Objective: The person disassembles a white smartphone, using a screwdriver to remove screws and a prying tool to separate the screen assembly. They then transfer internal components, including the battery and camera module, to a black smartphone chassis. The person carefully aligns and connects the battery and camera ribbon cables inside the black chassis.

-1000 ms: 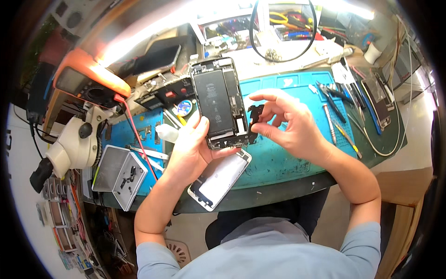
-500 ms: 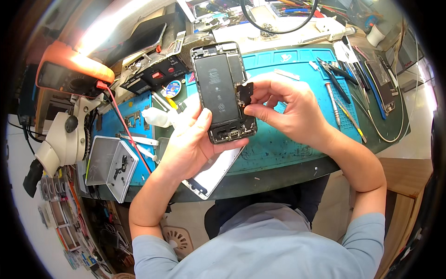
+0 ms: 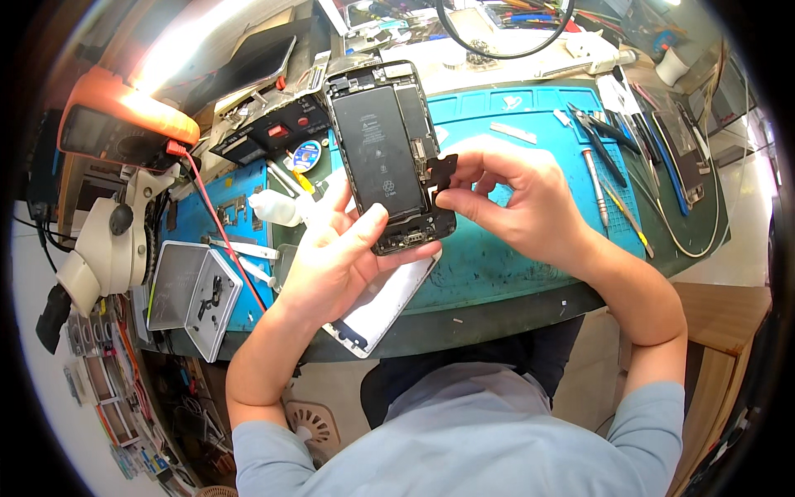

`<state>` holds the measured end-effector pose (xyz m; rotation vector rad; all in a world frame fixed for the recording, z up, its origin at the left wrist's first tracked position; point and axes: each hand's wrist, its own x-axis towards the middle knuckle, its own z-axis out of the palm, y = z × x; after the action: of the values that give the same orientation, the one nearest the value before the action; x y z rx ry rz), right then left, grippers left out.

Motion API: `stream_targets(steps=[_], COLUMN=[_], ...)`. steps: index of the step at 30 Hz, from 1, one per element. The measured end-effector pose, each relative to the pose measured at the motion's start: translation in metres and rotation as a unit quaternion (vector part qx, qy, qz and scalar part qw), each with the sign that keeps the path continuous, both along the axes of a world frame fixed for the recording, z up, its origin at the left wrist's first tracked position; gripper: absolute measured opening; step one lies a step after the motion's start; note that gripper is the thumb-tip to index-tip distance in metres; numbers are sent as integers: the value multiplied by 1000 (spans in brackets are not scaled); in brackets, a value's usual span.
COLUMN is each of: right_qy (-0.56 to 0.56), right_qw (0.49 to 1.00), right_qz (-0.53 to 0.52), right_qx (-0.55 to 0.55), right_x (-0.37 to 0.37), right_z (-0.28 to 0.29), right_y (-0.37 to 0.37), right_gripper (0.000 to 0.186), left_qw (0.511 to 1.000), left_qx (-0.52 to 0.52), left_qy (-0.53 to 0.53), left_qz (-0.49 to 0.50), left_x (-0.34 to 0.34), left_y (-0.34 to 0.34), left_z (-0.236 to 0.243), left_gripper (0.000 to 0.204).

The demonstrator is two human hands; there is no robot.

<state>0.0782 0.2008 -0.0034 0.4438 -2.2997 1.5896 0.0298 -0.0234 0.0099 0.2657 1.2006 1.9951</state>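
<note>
An opened smartphone [image 3: 349, 195], its black battery [image 3: 377, 149] and inner parts bare, is held above the bench. My left hand [image 3: 335, 253] grips its lower end, thumb over the battery's bottom corner and fingers beneath. At the phone's right edge, my right hand [image 3: 513, 195] pinches a small, flat, black, odd-shaped piece [image 3: 442, 169] between thumb and fingertips. The piece sticks out past the frame; whether it is still joined to the phone I cannot tell. Partly under my left hand and the phone lies a white panel [image 3: 383, 311] with a black strip at its near end.
A blue mat [image 3: 489, 240] covers the bench. Pliers [image 3: 600, 132], a screwdriver [image 3: 595, 186] and tweezers lie at the right. On the left are an orange multimeter [image 3: 124, 116], a microscope arm [image 3: 108, 240], a white box [image 3: 217, 311] with small black parts, and a white bottle [image 3: 275, 207].
The phone has tilted and shifted slightly left and up. The black piece in my right fingers now stands farther out from its edge, uncovering metallic parts.
</note>
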Motion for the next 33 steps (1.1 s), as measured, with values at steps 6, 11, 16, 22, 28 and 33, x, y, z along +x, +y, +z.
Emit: stream_targets(steps=[6,11,16,22,28,33], right_qy=[6,23,47,66,80,97], right_qw=[1000,999,998,996,994,990], right_qz=[-9,-24,-29,-46,-44,-45], right_qx=[-4,25,23,45,55,88], right_x=[2,3,2,2,2,2], right_z=[-1,1,-5,-6,-5,-4], right_y=[-1,-1,-4,-5,-5,-5], right_gripper=[22,21,23,23,22,22], left_qw=[1000,1000,1000,1000,1000,1000], left_qx=[-2,2,1,22,25,7], left_qy=[3,2,12,9,6,4], left_qz=[3,7,3,4,0,3], left_x=[1,3,3,3,3,3], left_y=[1,1,-1,-2,-2,-1], left_z=[2,2,3,0,0,2], left_gripper=[55,55,53,53,55,58])
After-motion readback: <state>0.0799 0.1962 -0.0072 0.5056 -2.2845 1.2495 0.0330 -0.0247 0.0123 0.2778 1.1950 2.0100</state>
